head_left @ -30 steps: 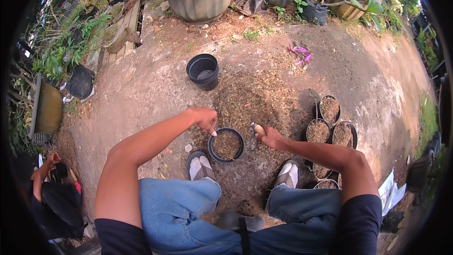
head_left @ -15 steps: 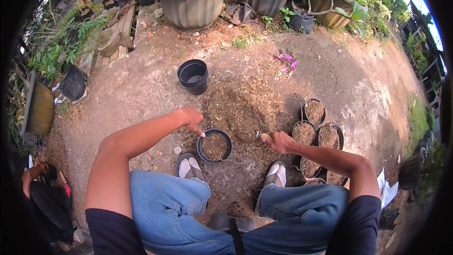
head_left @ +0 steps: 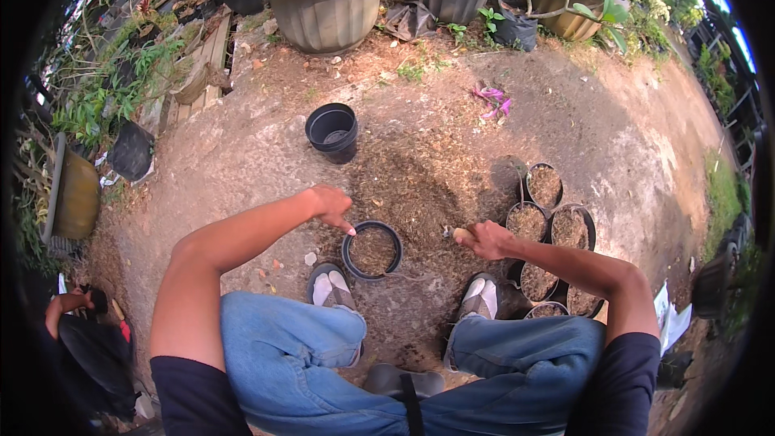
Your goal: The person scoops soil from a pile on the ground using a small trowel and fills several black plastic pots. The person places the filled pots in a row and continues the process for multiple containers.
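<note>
A round black plant pot (head_left: 345, 252) filled with brown soil mix stands on the ground in front of my feet. At its far left rim my left hand (head_left: 329, 205) is closed, with a fingertip on the edge. My right hand (head_left: 489, 240) is wrapped round the light wooden handle of a small hand tool (head_left: 462, 234), probably a trowel; the tool's head is mostly lost against the soil. Between my hands and beyond them spreads a loose heap of brown soil mix (head_left: 416, 194). Beyond my left hand stands an unfilled black pot (head_left: 333, 145), seemingly stacked in another.
Several soil-filled black pots (head_left: 570, 230) cluster beside my right forearm. Large ribbed planters (head_left: 327, 20) line the far edge. Pink petals (head_left: 494, 101) lie on the ground. At the lower left, another person's arm (head_left: 66, 304) shows. A yellowish planter (head_left: 74, 194) stands at the left.
The whole view has shifted slightly, so things sit a little further right. Both hands keep nearly the same places, left at the pot's rim and right on the tool's handle.
</note>
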A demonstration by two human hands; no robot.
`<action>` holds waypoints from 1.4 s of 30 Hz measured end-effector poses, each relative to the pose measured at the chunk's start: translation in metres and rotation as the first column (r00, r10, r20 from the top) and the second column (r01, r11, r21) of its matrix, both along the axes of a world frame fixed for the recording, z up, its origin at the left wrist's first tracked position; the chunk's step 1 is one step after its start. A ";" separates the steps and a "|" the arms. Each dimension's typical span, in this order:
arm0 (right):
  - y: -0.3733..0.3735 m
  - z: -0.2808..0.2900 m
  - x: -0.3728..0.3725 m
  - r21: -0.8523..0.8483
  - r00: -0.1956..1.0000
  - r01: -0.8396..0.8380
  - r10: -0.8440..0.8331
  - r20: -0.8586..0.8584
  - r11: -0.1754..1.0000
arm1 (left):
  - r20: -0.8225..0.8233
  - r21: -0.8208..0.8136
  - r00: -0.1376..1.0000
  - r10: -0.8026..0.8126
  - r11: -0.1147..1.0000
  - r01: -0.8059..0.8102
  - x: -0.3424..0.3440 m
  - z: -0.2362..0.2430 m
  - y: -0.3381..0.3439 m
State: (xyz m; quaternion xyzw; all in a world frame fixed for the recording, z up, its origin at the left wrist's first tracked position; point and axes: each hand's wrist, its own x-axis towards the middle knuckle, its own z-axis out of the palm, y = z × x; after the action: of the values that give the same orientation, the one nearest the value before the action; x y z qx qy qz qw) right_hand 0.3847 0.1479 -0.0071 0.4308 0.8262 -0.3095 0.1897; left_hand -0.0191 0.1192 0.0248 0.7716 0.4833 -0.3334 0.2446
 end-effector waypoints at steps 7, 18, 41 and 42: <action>0.000 0.002 -0.006 -0.054 1.000 -0.011 0.010 -0.015 0.998 | -0.009 -0.011 1.000 0.029 1.000 -0.029 -0.003 0.000 -0.002; 0.006 -0.009 -0.003 0.002 0.999 -0.012 0.012 0.037 1.000 | -0.012 0.002 0.999 0.031 1.000 -0.031 -0.004 -0.007 0.002; 0.032 0.066 0.023 0.045 0.996 -0.070 0.072 -0.055 0.997 | -0.032 0.167 0.984 -0.176 0.970 0.179 0.035 0.076 -0.002; 0.031 0.073 0.024 0.052 0.995 -0.074 0.077 -0.055 0.996 | -0.015 0.188 0.981 -0.194 0.963 0.193 0.037 0.080 -0.005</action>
State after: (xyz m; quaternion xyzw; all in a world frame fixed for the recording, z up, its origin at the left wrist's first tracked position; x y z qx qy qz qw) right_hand 0.4091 0.1785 0.0657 0.3947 0.8546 -0.2935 0.1667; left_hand 0.0179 0.1145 0.1050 0.8355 0.4347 -0.3067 0.1376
